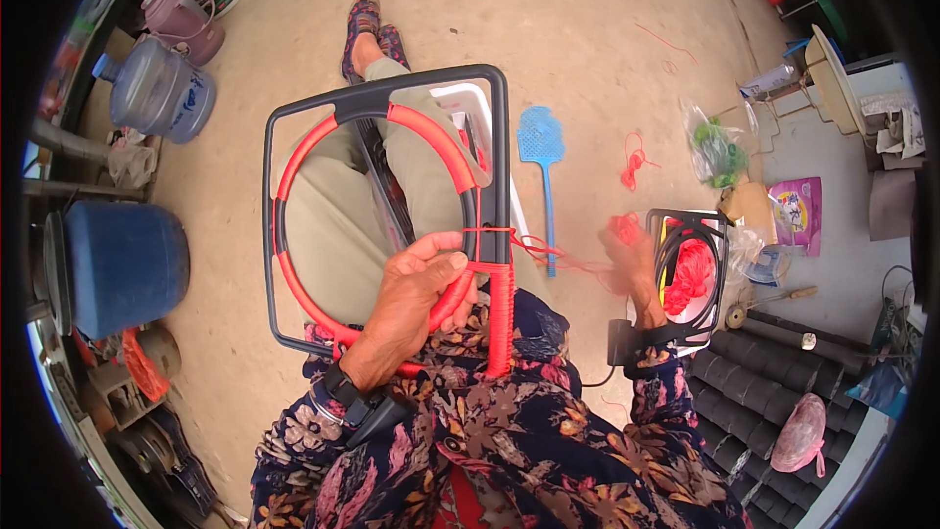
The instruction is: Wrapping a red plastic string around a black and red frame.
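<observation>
On my lap rests a black rounded-square frame with a ring inside it, wrapped mostly in red with black stretches. My left hand is closed around the ring's lower right part, thumb pressed near the frame's right side. Tight turns of red cord cover the lower part of that side. From there loose strands run right to my right hand, which is smeared by motion and closed on a small bundle of red cord.
To the right stands a container with red cord and black rings. A blue fly swatter lies on the floor beside my legs, with a red cord tangle nearby. Leftward are a blue barrel and a water bottle.
</observation>
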A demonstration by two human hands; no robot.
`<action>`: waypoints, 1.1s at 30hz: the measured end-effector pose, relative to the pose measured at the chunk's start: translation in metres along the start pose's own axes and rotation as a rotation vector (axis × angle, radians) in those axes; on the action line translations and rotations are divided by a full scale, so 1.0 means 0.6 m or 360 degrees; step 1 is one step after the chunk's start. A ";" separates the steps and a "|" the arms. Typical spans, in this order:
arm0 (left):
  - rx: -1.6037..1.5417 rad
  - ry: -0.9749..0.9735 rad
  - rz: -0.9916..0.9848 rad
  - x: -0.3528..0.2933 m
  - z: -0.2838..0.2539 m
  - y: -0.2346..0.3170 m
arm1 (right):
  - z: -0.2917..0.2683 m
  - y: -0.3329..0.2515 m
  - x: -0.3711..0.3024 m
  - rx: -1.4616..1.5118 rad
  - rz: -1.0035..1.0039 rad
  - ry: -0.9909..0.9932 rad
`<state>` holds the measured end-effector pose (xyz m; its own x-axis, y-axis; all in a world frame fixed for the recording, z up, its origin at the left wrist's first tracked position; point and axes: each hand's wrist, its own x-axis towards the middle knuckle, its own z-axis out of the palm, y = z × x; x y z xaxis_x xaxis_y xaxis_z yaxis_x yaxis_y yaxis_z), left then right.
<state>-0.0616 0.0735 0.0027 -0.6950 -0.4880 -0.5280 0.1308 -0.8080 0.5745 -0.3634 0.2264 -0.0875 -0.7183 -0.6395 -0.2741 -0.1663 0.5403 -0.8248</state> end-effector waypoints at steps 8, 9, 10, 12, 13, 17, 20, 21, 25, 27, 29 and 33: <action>-0.0030 0.0023 0.0047 0.000 -0.004 -0.005 | 0.073 -0.232 -0.064 0.0497 0.0093 -0.0977; -0.0025 0.0017 0.0053 0.000 -0.004 -0.005 | 0.079 -0.238 -0.068 0.0453 0.0133 -0.1200; -0.0022 0.0012 0.0060 0.001 -0.004 -0.005 | 0.086 -0.237 -0.071 0.0458 0.0134 -0.1198; -0.0004 0.0028 0.0053 0.001 -0.001 -0.003 | 0.094 -0.227 -0.082 0.0335 0.0137 -0.1360; 0.0010 0.0043 0.0048 0.001 0.000 -0.003 | 0.094 -0.221 -0.085 0.0337 0.0138 -0.1359; -0.0033 0.0020 0.0054 0.001 -0.001 -0.006 | 0.077 -0.204 -0.096 0.0372 0.0341 -0.1092; 0.0025 0.0061 0.0067 0.000 0.001 -0.003 | 0.048 -0.200 -0.111 0.0387 0.0234 -0.0972; 0.0002 0.0055 0.0072 -0.002 0.000 -0.002 | 0.038 -0.207 -0.123 0.0411 0.0120 -0.0918; 0.0024 -0.0002 0.0075 -0.012 0.003 0.003 | -0.005 -0.254 -0.153 0.0653 -0.0007 -0.1224; 0.0032 -0.0002 0.0032 -0.005 -0.002 -0.001 | -0.005 -0.237 -0.147 0.0706 0.0018 -0.1185; 0.0046 -0.0012 -0.0011 -0.002 0.000 -0.002 | -0.003 -0.196 -0.121 0.0639 0.0145 -0.0713; 0.0055 0.0026 -0.0014 -0.003 0.001 0.000 | 0.012 -0.192 -0.098 -0.0350 0.0130 -0.0654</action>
<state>-0.0606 0.0747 0.0039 -0.6844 -0.4862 -0.5433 0.1000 -0.8007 0.5907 -0.2968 0.1978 0.0200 -0.4154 -0.7295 -0.5434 -0.2915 0.6726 -0.6801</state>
